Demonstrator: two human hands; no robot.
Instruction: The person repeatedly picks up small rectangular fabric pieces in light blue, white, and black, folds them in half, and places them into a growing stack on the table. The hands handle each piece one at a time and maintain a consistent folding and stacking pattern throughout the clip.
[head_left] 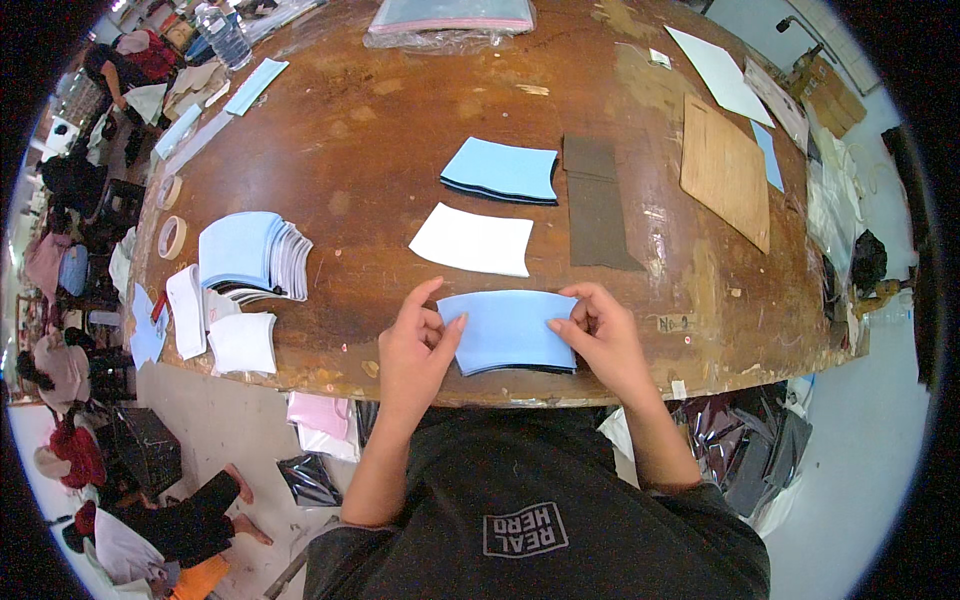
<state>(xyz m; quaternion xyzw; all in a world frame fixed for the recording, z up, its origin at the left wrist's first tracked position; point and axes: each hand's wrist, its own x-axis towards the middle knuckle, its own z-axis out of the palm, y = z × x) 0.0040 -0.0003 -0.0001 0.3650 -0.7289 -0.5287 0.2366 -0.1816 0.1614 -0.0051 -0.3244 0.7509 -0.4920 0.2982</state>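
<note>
I have the thin stack of light-blue, curve-edged sheet pieces [507,335] between my two hands at the lower centre of the frame, near the front edge of the worn brown wooden table [350,180]. My left hand [412,345] takes it by the left side: thumb laid on the blue face, index finger lifted clear, the others curled in at the edge. My right hand [604,335] has the right side in a light, nearly closed pinch, thumb on top and index finger bent at the upper corner; what the fingertips do underneath is hidden.

I judge this step to be evening up the layers, edge to edge. To my mind the next move calls for matched, gentle pressure from both sides, so that nothing slides or buckles.

The stack looks smooth and plain on top, broader along its upper edge, with a curved lower edge where a dark layer peeks out. Cloth or coated paper, I can't tell.

Just above it, at the centre of the frame, lies a white curve-edged sheet piece [472,241], and above that a similar blue-topped stack with dark under-layers [500,168]. A dark olive-brown flat strip [600,215] lies to their right.
</note>
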